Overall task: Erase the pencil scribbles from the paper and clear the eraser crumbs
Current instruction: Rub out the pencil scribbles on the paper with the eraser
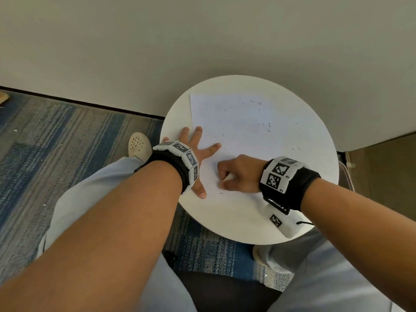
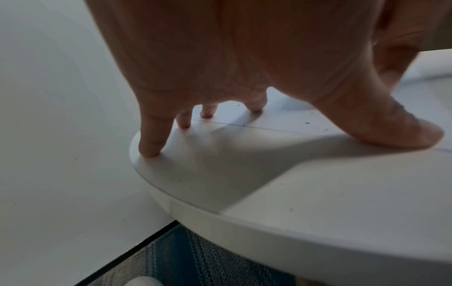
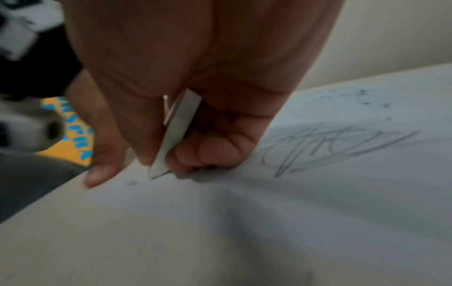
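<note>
Both forearms reached over the round table [image 1: 315, 154]; the left hand [image 1: 193, 147] lay spread flat on the paper [image 1: 236, 122], evidently to stop it creeping. The right hand [image 1: 238, 174] pinched a white eraser [image 3: 176, 131], edge down beside a remaining scribble [image 3: 330, 147] (dark crumbs [image 1: 267, 127] lay scattered farther up the sheet).

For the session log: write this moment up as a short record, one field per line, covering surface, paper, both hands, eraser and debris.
surface: round white table
paper: white sheet flat on the table
left hand: left hand spread, fingers pressing the sheet's left edge and the table
right hand: right hand curled, pinching a thin white eraser tip-down on the sheet
scribbles: pencil scribble unerased beside the right hand
debris: dark crumbs scattered over sheet and table
</note>
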Action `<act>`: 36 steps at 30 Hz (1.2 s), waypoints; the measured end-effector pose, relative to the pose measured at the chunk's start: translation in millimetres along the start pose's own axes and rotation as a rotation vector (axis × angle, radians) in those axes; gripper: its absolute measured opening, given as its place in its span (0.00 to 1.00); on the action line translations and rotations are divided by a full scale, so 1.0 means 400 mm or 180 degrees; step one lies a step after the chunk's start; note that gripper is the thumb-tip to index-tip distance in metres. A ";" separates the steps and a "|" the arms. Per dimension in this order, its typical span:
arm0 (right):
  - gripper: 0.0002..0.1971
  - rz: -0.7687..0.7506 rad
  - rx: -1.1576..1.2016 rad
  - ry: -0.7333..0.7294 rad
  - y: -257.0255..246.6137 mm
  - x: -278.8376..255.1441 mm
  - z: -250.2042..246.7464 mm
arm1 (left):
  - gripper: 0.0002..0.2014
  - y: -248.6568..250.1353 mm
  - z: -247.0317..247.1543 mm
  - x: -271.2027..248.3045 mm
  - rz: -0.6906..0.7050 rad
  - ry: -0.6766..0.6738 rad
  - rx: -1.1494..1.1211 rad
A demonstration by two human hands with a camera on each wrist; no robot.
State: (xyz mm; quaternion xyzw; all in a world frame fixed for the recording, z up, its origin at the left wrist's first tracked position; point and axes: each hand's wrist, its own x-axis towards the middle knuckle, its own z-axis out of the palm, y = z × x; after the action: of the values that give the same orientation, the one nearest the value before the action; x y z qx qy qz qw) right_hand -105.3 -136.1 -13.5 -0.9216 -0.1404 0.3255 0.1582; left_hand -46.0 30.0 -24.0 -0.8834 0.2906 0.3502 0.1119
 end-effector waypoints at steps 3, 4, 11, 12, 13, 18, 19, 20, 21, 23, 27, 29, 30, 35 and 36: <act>0.07 0.0224 0.0105 0.0262 0.018 0.004 -0.027 | 0.67 0.001 0.001 0.004 0.0001 0.0021 0.0015; 0.07 0.0346 0.0197 0.0440 0.026 0.005 -0.034 | 0.67 0.000 0.002 0.004 0.0000 0.0024 0.0006; 0.07 0.0248 0.0185 0.0303 0.018 -0.008 -0.015 | 0.67 0.001 0.001 0.006 0.0002 0.0022 0.0018; 0.07 0.0391 0.0276 0.0513 0.027 -0.009 -0.025 | 0.67 0.000 0.002 0.006 -0.0004 0.0016 0.0016; 0.07 0.0439 0.0289 0.0549 0.028 -0.010 -0.025 | 0.67 0.000 0.003 0.005 -0.0007 0.0008 0.0011; 0.08 0.0098 0.0078 0.0190 0.009 -0.020 0.007 | 0.67 -0.001 0.004 0.008 0.0021 0.0064 0.0009; 0.07 0.0251 0.0167 0.0416 0.023 -0.018 -0.003 | 0.67 -0.003 0.006 0.007 0.0012 0.0078 0.0011; 0.07 0.0453 0.0289 0.0622 0.037 -0.016 -0.014 | 0.67 -0.004 0.008 0.006 0.0008 0.0083 0.0011; 0.07 0.0620 0.0393 0.0729 0.047 -0.014 -0.021 | 0.67 -0.006 0.009 0.005 0.0009 0.0081 -0.0002; 0.07 0.0717 0.0457 0.0716 0.055 -0.011 -0.021 | 0.68 -0.007 0.007 0.007 0.0012 0.0080 -0.0068; 0.07 0.0737 0.0478 0.0595 0.049 -0.008 -0.027 | 0.70 -0.007 0.003 0.014 -0.0020 0.0019 -0.0142; 0.08 0.0785 0.0485 0.0560 0.044 -0.008 -0.031 | 0.69 0.001 -0.003 0.018 -0.0018 0.0031 -0.0142; 0.08 0.0809 0.0478 0.0531 0.043 -0.008 -0.029 | 0.68 0.009 -0.008 0.022 0.0010 0.0104 -0.0163; 0.07 0.0945 0.0502 0.0540 0.029 -0.014 -0.037 | 0.61 0.055 -0.020 0.033 0.0231 0.0402 -0.0242; 0.07 0.0967 0.0492 0.0541 0.020 -0.017 -0.036 | 0.61 0.058 -0.017 0.035 0.0233 0.0417 -0.0222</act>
State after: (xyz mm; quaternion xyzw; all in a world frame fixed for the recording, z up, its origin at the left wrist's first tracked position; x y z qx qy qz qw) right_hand -100.1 -148.6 -2.1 -0.9415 0.0396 0.2763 0.1888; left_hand -47.6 2.7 -28.3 -0.8965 0.3170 0.3055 0.0490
